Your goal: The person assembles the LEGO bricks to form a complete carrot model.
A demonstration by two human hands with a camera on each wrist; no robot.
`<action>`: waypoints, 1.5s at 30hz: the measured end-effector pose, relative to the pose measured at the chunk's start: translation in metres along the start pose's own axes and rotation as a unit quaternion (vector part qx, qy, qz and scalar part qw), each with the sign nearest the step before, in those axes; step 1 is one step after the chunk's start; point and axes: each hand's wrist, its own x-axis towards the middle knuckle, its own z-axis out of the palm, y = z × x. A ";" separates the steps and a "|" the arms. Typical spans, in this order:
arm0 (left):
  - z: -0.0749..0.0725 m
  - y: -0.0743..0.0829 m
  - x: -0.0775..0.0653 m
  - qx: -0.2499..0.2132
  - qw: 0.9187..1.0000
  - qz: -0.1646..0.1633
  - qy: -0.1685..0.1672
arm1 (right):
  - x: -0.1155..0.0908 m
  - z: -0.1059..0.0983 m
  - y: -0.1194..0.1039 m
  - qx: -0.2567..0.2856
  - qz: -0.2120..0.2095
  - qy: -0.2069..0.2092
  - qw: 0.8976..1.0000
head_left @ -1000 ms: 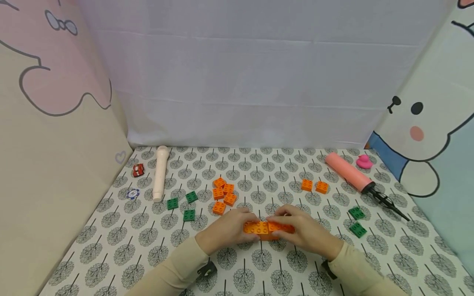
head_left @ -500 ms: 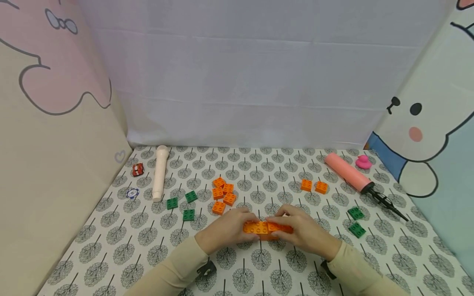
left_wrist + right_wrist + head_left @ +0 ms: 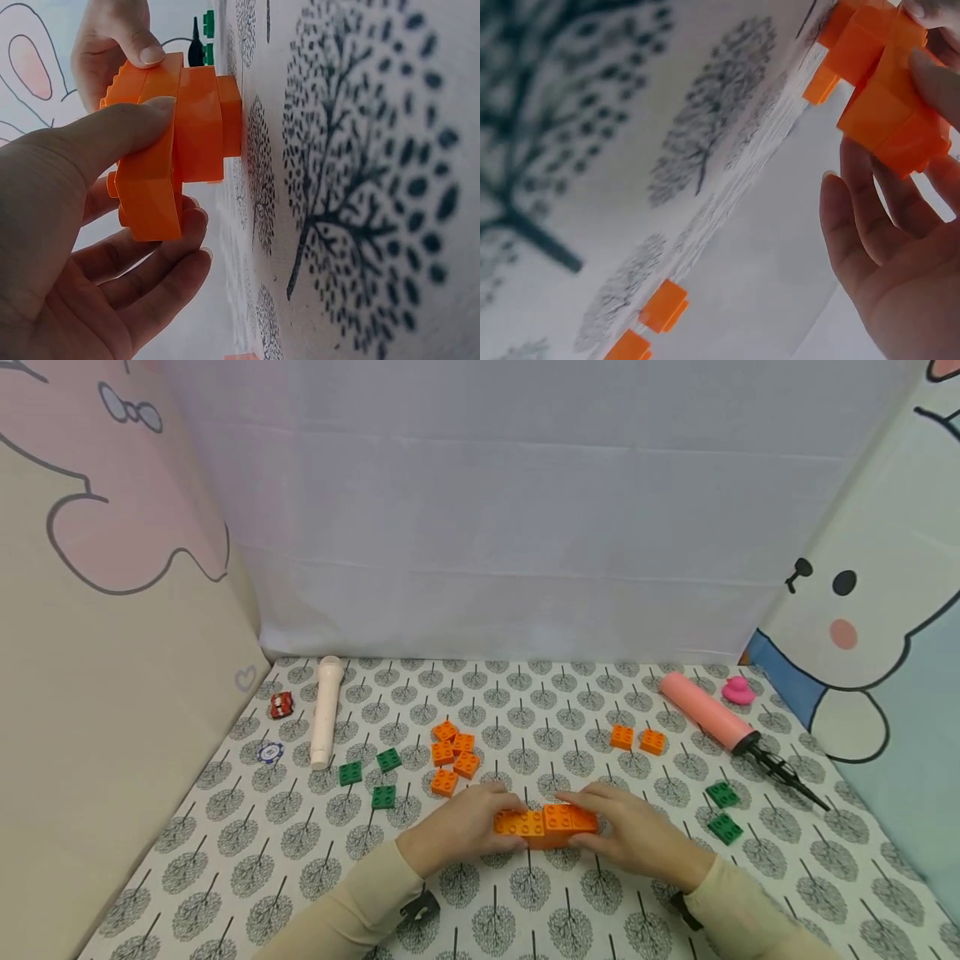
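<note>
Left hand [image 3: 467, 822] and right hand [image 3: 632, 833], thumbs and fingers pinching opposite ends of the stepped, studded orange plastic-brick stack [image 3: 557, 837], hide those ends; whether its base touches the white tree-print cloth [image 3: 600, 931], can't tell.

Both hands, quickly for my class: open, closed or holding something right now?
Left hand: holding the left end of the orange brick stack.
Right hand: holding the right end of the same stack.
</note>
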 end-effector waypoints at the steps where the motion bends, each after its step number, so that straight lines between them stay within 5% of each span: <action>1: 0.000 0.000 0.000 0.002 1.000 -0.001 0.000 | -0.002 -0.001 0.001 -0.001 0.010 -0.003 1.000; 11: -0.007 -0.016 -0.010 0.014 0.999 -0.027 -0.015 | -0.008 -0.001 0.008 0.031 0.048 -0.025 0.998; 18: -0.024 -0.055 -0.029 0.040 0.996 -0.049 0.057 | -0.007 0.000 0.011 0.016 0.039 -0.019 0.999; 22: -0.027 -0.069 -0.037 0.061 0.993 -0.069 0.071 | -0.007 -0.001 0.011 0.014 0.039 -0.021 0.999; 29: -0.028 -0.074 -0.040 0.057 0.992 -0.088 0.067 | -0.008 -0.001 0.011 0.024 0.050 -0.033 0.998; 39: -0.029 -0.078 -0.040 0.070 0.993 -0.051 0.087 | -0.007 -0.001 0.012 0.022 0.040 -0.025 0.999; 45: -0.028 -0.075 -0.039 0.055 0.993 -0.074 0.075 | -0.007 0.000 0.012 0.016 0.040 -0.022 0.999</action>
